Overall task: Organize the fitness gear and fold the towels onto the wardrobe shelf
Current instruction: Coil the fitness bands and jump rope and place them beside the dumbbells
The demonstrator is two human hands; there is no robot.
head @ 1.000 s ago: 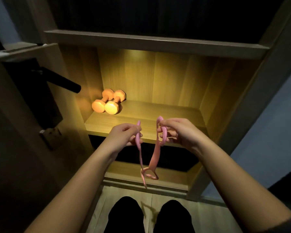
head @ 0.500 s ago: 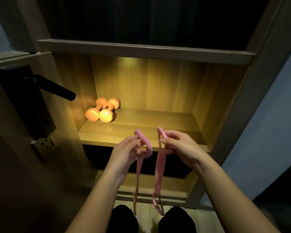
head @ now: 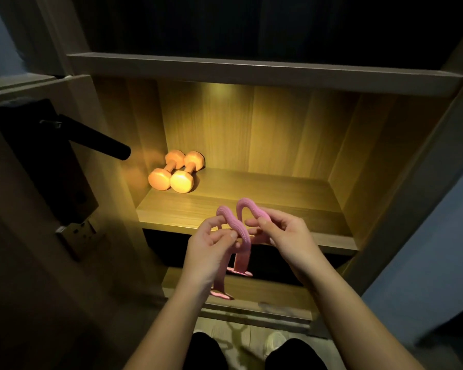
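Task partly done: two dumbbells [head: 177, 170] already lie at the far left of the lit shelf [head: 278, 198], while we see the left hand [head: 210, 247] and right hand [head: 286, 236] each pinching the pink resistance band [head: 244, 237] near its front edge (not yet shelved; no towels in view)

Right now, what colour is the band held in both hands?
The band is pink with a finely ribbed surface; the head view shows it best.
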